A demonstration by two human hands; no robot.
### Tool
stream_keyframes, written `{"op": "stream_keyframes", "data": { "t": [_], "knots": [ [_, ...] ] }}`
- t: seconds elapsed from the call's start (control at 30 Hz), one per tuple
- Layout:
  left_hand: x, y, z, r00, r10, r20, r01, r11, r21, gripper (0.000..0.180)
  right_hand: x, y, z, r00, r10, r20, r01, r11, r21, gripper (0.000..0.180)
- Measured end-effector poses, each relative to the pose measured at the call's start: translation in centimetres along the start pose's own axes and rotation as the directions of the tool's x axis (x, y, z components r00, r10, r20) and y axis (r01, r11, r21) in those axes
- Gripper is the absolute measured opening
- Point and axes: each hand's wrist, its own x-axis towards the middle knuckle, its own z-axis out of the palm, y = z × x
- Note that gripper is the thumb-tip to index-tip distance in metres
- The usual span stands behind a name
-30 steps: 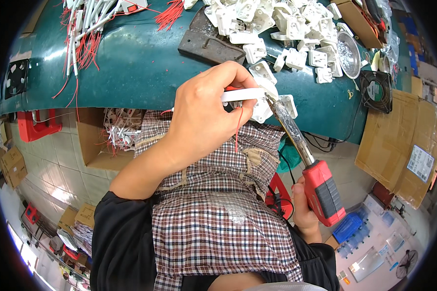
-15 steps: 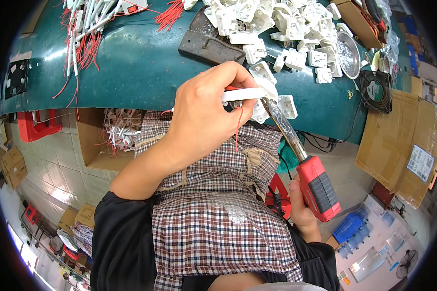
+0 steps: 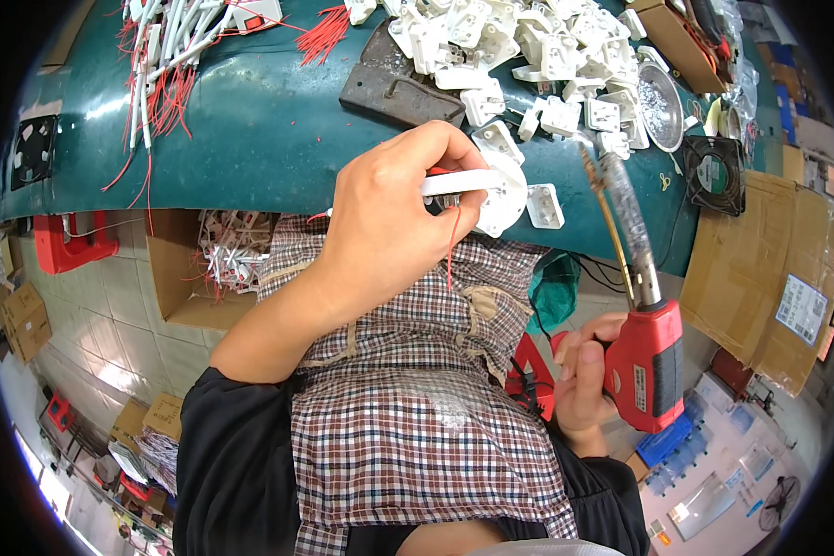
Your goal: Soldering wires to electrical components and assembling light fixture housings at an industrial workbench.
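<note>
Solder gun [image 3: 647, 363] in the right hand [image 3: 584, 378], its fingers closed about the red-and-black handle, runs from that hand up and slightly left, its tip to the right of the left hand [image 3: 403, 204] and a little beyond it. The left hand pinches a slim white piece [image 3: 463, 182] narrowly between thumb and finger, the piece lying crosswise with its free end toward the gun's side; piece and tip are apart, and a thin red wire [image 3: 453, 248] hangs below the grip. Whether the tip touches the heaped white sockets [image 3: 561, 56] beyond is unclear. Past the left hand, a green table [image 3: 250, 139] carries a dark metal block [image 3: 398, 100] and, farther left, white tubes [image 3: 167, 46] with red wires. A workshop surrounds both hands: parts carton [image 3: 169, 264] below left, tiled floor [image 3: 111, 310], flattened cardboard [image 3: 760, 269] to the right.
</note>
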Motion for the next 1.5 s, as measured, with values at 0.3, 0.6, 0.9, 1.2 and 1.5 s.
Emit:
{"op": "stream_keyframes", "data": {
  "t": [0.3, 0.6, 0.9, 1.2, 1.5],
  "knots": [
    [0.0, 0.2, 0.0, 1.0, -0.01, -0.02, 0.011, 0.999, 0.049, 0.019, 4.9, -2.2, 5.2, 0.895, -0.371, 0.249, 0.35, 0.928, 0.123, 0.088],
    [-0.2, 0.8, 0.1, 0.999, 0.01, -0.042, -0.005, 0.993, 0.12, 0.02, 4.7, -1.2, 8.8, 0.987, -0.158, 0.032, 0.148, 0.968, 0.202, 0.051],
    [1.0, 1.0, -0.8, 0.992, 0.119, 0.044, -0.125, 0.976, 0.179, 0.02, 6.4, 0.7, 8.6, 0.859, -0.501, -0.104, 0.491, 0.865, -0.109, 0.067],
    [3.4, 2.9, -2.2, 0.898, 0.202, 0.391, -0.277, 0.95, 0.146, 0.047, 8.2, 1.6, 7.4, 0.808, -0.553, -0.203, 0.484, 0.82, -0.305, 0.07],
    [0.1, 1.4, -0.6, 0.93, 0.354, 0.1, -0.366, 0.86, 0.356, 0.017, 9.0, 1.4, 7.9, 0.806, -0.542, -0.239, 0.512, 0.84, -0.18, 0.062]
  ]
}}
